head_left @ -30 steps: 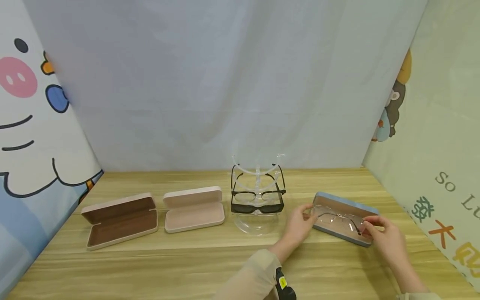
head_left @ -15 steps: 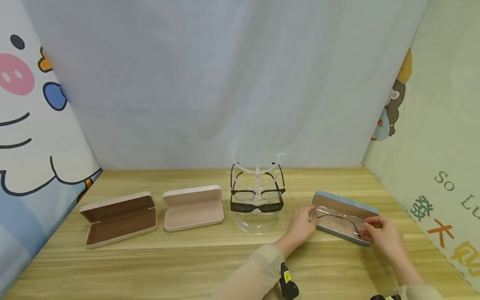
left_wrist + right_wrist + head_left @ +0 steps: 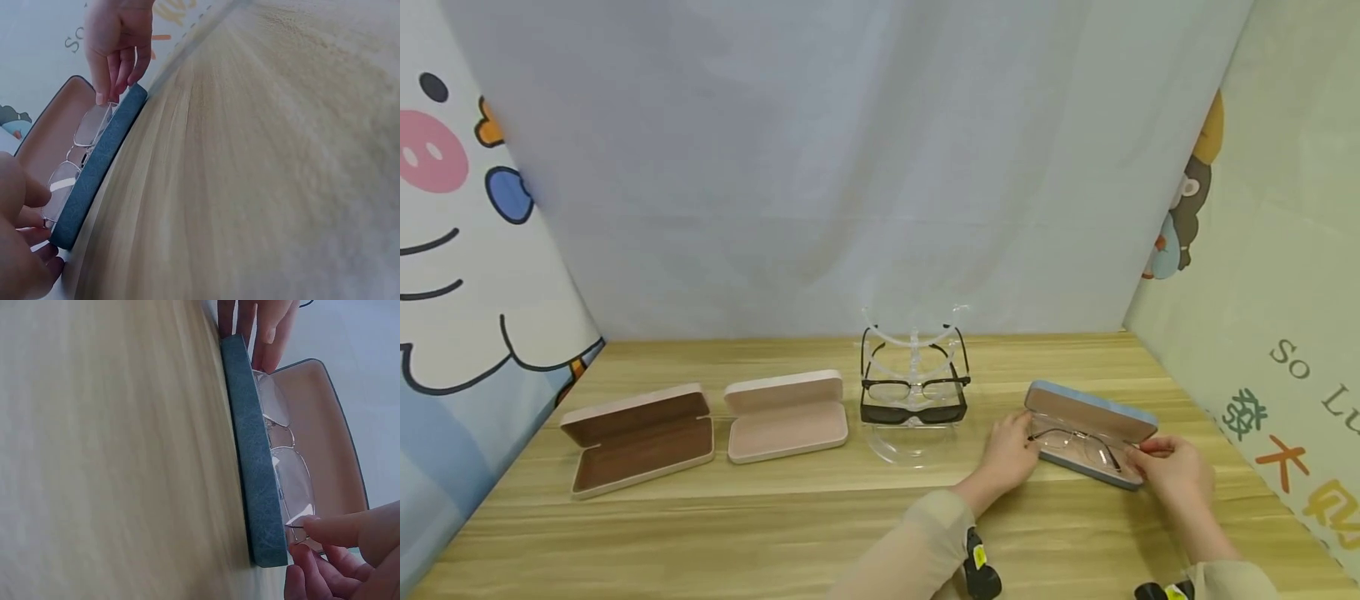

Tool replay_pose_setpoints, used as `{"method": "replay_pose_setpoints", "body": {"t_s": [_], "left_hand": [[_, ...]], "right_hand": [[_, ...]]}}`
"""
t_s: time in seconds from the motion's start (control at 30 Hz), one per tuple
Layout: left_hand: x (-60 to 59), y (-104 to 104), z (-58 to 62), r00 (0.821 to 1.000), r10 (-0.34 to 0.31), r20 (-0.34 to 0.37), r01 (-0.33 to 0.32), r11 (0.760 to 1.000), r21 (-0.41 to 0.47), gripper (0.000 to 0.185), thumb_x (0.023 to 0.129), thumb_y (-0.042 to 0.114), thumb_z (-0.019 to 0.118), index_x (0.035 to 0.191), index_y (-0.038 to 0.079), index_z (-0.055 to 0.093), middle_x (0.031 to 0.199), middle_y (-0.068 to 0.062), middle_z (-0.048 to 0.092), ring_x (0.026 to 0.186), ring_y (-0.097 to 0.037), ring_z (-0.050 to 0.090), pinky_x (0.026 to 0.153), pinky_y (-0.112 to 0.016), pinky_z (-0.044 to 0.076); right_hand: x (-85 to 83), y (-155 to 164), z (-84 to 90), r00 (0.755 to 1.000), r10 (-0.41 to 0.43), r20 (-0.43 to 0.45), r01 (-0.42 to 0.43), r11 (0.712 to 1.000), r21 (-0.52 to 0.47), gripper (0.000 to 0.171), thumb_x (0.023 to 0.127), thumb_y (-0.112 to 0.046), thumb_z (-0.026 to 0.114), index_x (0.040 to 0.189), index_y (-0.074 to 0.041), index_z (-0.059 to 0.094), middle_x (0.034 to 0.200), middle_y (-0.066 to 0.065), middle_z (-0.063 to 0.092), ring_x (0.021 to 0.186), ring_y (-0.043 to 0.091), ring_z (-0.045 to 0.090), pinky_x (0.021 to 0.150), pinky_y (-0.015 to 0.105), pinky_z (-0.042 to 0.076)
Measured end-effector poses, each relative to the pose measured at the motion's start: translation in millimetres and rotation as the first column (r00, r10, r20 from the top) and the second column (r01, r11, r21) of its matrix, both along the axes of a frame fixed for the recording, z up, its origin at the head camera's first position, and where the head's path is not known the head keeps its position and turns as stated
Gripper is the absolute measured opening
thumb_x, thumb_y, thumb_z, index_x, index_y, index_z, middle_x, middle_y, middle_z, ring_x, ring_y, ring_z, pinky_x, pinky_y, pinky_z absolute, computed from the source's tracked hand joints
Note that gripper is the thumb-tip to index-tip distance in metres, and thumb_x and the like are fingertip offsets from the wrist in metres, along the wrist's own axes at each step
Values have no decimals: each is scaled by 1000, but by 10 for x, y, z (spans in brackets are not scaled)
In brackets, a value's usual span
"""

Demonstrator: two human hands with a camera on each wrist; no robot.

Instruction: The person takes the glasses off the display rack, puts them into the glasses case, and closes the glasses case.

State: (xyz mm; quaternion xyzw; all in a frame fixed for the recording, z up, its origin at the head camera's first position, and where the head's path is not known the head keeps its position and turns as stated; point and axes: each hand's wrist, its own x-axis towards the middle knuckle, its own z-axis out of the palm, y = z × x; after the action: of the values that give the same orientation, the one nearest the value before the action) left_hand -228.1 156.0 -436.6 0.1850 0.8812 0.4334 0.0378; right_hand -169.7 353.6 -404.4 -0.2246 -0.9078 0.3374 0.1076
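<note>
The glasses (image 3: 1078, 434) lie in the blue case (image 3: 253, 469), near the counter's (image 3: 715, 542) right edge. The left hand (image 3: 1009, 450) and right hand (image 3: 1176, 475) each pinch one end, the grip nearly closed. They look light, with thin, bendy wire and slick lenses (image 3: 294, 481), so the end corners seem best to hold.

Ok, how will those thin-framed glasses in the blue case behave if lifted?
The glasses are probably light and easily bent, given the thin wire frame. Their clear lenses show glare, suggesting a smooth surface that may slip.
</note>
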Motion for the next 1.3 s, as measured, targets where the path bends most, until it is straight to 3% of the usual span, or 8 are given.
{"method": "replay_pose_setpoints", "body": {"t_s": [0.2,0.4,0.53,0.63,0.73,0.87,1.1,1.3], "left_hand": [[8,21,13,999,6,-50,-11,995,-102,44,87,5,49,131,8,48,135,-2,44,124,-20,39,103,-30,33],[16,18,5,999,22,-38,-26,995,-100,42,88,6,51,130,10,49,136,0,43,124,-17,38,103,-30,33],[0,25,15,999,46,2,-46,999,-4,44,86,7,55,129,7,47,126,-5,47,116,-19,44,99,-28,37],[-32,36,41,997,54,63,-62,991,117,51,84,6,57,132,4,41,123,-9,46,115,-21,46,99,-29,39],[-67,46,71,993,49,104,-71,973,221,61,81,6,60,136,1,35,129,-13,44,120,-24,44,102,-31,37],[-91,62,96,990,24,138,-65,951,302,72,78,9,64,141,5,29,139,-12,39,127,-26,39,105,-35,33],[-107,78,103,969,-13,247,-90,912,401,78,77,14,65,144,24,26,144,-4,34,129,-26,36,105,-43,32],[-108,66,108,969,-8,247,-101,901,423,75,77,10,65,142,22,30,142,-6,36,125,-28,41,102,-42,35]], "right_hand": [[-11,-5,-18,999,-43,-4,44,999,17,31,78,-26,68,87,3,61,71,7,65,64,17,54,54,25,37],[-35,-33,-45,998,-66,-19,66,998,0,37,77,-24,69,95,6,57,84,20,64,69,25,56,53,25,37],[-37,-34,-18,996,-85,-8,84,995,-59,46,80,-23,65,109,10,49,96,27,59,78,31,56,53,24,39],[-25,-15,29,999,-54,8,55,981,-184,61,86,-28,56,128,11,33,114,33,46,91,37,53,54,23,46],[-5,12,87,998,52,43,-33,934,-356,78,91,-37,46,141,7,6,133,39,22,110,46,41,62,25,51],[27,35,152,971,220,98,-143,855,-499,86,93,-48,37,141,-3,-18,143,37,-2,126,50,23,75,32,51],[29,92,128,955,288,66,-212,825,-523,80,92,-55,28,143,-13,-18,144,34,-5,127,51,20,78,36,51],[-50,200,2,966,257,-2,-228,850,-476,82,90,-59,28,146,-7,0,141,35,12,107,36,50,74,37,53]]}}
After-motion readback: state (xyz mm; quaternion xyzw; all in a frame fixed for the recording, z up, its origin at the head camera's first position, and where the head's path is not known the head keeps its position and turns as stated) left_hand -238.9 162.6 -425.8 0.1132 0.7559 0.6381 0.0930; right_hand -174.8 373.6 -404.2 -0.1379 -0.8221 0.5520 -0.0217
